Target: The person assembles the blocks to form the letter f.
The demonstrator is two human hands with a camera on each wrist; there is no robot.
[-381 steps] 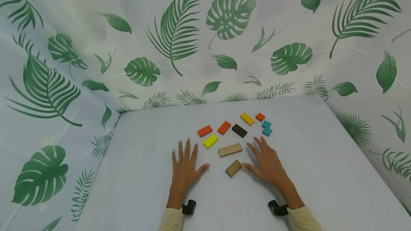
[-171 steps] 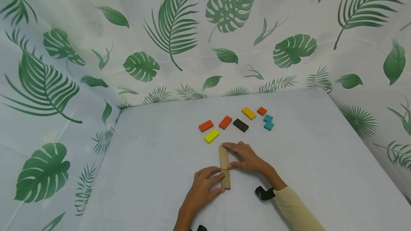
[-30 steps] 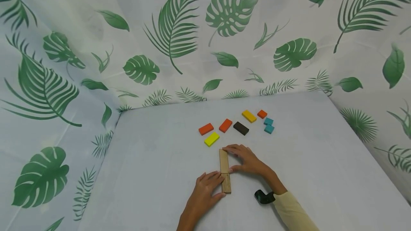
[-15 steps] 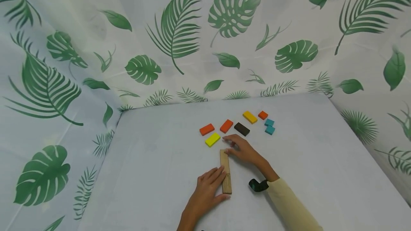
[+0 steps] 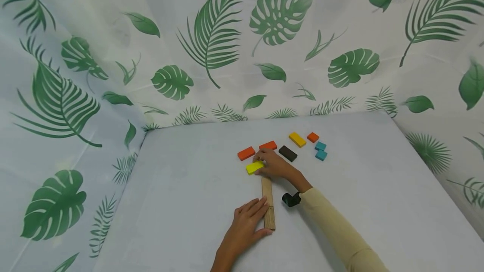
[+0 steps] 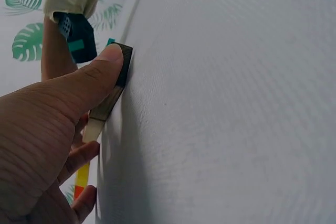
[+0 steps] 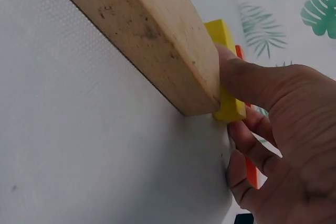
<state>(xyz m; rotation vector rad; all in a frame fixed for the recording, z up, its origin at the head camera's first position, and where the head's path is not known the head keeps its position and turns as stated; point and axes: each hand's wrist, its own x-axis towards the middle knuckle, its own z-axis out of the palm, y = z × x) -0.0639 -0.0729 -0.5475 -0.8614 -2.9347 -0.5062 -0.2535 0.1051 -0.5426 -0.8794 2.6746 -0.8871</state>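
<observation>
Two wooden blocks lie end to end in a line: a longer pale one (image 5: 266, 188) on the far side and a shorter, darker one (image 5: 269, 218) nearer. My left hand (image 5: 245, 223) holds them, fingers lying over the left edge around the joint and thumb at the near end. In the left wrist view that thumb presses the dark end of the short block (image 6: 124, 66). Just beyond the line, my right hand (image 5: 273, 164) pinches a yellow block (image 5: 253, 167) between thumb and fingers. The right wrist view shows the yellow block (image 7: 229, 106) right by the pale block's far end (image 7: 157, 40).
Behind the right hand lie two orange-red blocks, one left (image 5: 246, 153) and one partly hidden (image 5: 268, 145). Farther right are a dark brown block (image 5: 288, 153), an amber block (image 5: 297, 139), a small orange piece (image 5: 313, 137) and two small blue pieces (image 5: 320, 150). Leaf-printed cloth surrounds the white table (image 5: 181, 188).
My right hand has left the pale wooden block, reached away and taken hold of the yellow block. One orange-red block has turned. My left hand has slid slightly farther over the wooden blocks.
</observation>
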